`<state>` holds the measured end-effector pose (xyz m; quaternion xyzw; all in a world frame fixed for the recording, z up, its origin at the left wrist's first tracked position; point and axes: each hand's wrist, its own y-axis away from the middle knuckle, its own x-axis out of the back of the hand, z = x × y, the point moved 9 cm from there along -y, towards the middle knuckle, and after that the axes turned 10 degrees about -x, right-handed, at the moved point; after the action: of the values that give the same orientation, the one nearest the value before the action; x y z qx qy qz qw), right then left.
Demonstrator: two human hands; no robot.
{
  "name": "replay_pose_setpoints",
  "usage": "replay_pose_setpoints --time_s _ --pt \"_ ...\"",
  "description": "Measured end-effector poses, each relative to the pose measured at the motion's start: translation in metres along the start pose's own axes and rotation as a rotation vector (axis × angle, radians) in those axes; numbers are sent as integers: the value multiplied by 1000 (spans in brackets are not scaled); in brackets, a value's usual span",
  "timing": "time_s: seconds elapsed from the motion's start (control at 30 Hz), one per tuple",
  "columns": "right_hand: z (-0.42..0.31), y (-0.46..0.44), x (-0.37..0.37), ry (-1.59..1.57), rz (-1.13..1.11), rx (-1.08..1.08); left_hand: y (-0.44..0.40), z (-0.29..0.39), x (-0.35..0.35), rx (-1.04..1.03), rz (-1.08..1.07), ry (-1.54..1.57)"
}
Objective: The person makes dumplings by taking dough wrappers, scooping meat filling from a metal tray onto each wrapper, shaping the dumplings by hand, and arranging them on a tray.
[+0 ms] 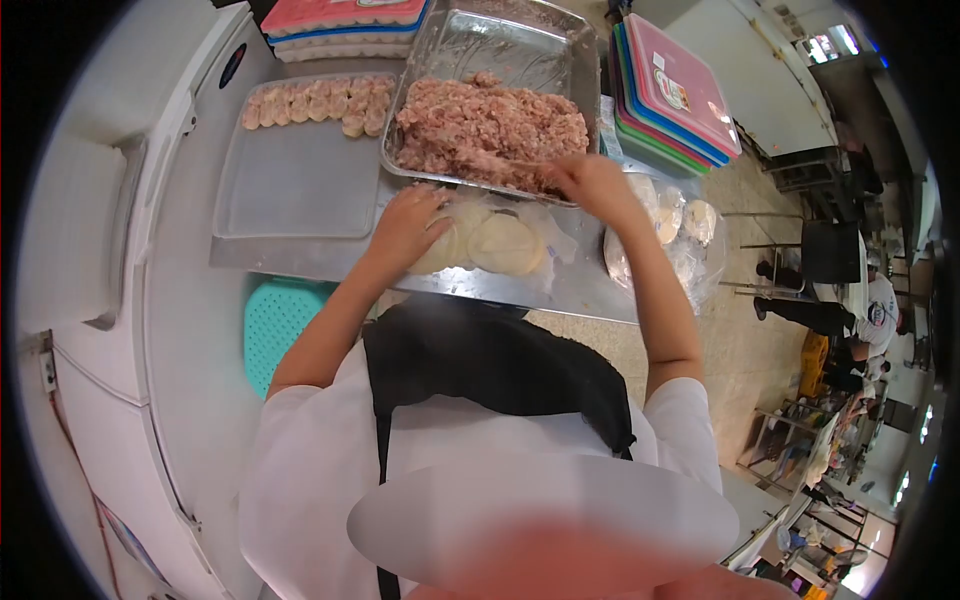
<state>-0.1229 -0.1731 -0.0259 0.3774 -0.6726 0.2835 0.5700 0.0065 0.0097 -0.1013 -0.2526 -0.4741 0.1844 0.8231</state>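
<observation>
My left hand [408, 228] is palm down at the tray's near edge, thumb and fingers apart, beside round pale dough wrappers [505, 245] on clear plastic. My right hand [597, 187] is over the near right corner of a deep metal tray [500, 45]. Its fingers are closed at the edge of the pink minced meat [490, 120]; what they grip is blurred and hard to make out. The meat is heaped in the tray's nearer half. On the left, a translucent flat tray [295, 190] carries rows of filled dumplings [320, 103] along its far side.
Stacked coloured lids [680, 90] stand at right, beyond plastic bags with more pale rounds [668, 222]. Other stacked trays [345, 30] are at the far left. A turquoise perforated basket [285, 325] sits below the metal table [300, 255]. Another person [875, 315] is far right.
</observation>
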Motion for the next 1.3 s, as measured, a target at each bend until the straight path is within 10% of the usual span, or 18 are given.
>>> replay_pose_setpoints --time_s 0.1,0.4,0.7,0.9,1.03,1.13,1.3 --pt "6 7 18 226 14 -33 24 -1 -10 100 -316 100" --pt "-4 20 -18 163 -26 -76 31 -20 -4 406 -177 276" --pt "-24 20 -40 314 165 203 -2 41 -35 -78 -55 144" --pt "-32 -1 32 493 160 112 14 1 -20 246 -1 489" --pt "-45 -5 -49 312 136 275 12 -10 8 278 230 403" --pt "-45 3 -36 84 154 153 44 -52 -13 750 453 1001" --pt "-51 -18 -15 109 119 37 31 -35 -28 887 465 1492"
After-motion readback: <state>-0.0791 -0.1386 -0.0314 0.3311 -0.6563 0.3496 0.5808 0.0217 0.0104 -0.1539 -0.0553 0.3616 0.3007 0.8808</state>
